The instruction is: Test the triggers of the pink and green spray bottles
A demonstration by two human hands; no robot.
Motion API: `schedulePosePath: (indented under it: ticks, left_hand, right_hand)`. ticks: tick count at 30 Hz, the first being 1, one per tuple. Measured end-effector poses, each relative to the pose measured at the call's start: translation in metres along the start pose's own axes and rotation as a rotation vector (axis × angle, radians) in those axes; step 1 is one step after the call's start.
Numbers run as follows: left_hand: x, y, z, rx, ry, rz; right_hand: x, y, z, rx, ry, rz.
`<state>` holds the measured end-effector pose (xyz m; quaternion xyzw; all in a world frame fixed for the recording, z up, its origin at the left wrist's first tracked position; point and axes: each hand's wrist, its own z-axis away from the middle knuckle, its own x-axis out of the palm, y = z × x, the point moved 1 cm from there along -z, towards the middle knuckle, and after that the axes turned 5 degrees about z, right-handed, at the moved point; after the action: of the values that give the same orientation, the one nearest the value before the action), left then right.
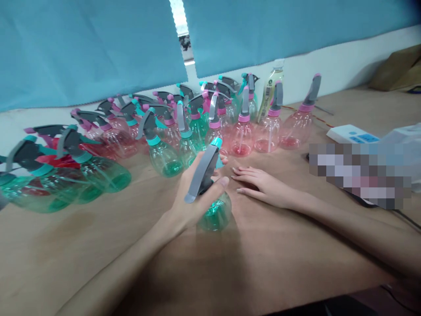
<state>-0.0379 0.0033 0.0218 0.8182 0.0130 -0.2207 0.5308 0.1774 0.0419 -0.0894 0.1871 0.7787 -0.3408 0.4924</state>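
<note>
My left hand (190,193) is wrapped round the upper part of a green spray bottle (215,215) with a grey and teal trigger head. That bottle stands upright near the middle of the table, and part of it is hidden by my fingers and thumb. My right hand (266,186) lies flat on the tabletop just to the right, fingers stretched toward the bottle and holding nothing. Behind my hands stand several pink spray bottles (241,138) and another green spray bottle (166,158) with a teal collar.
More green spray bottles (105,173) crowd the left of the wooden table (158,272). A drink bottle (271,92) stands by the wall. At right are a white box with blue marks (353,136), a blurred-out flat object (358,175), clear plastic (404,149) and a cardboard box (397,70).
</note>
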Motion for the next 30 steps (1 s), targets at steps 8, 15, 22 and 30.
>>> schedulePosePath:
  ticks: [8,15,22,30]
  left_hand:
    - [-0.005,0.004,-0.004,-0.056,-0.012,0.073]
    - [-0.006,0.011,-0.005,-0.09,-0.049,-0.012]
    - [-0.01,0.009,-0.003,-0.062,0.022,-0.098]
    - [0.001,0.011,0.003,-0.04,0.051,0.046]
  right_hand:
    - [-0.001,-0.002,0.0,0.01,0.008,-0.017]
    - [-0.004,-0.002,0.0,0.01,0.002,-0.007]
    - [-0.004,-0.001,0.0,0.011,0.005,-0.02]
    - [-0.005,-0.003,0.0,0.013,-0.005,-0.008]
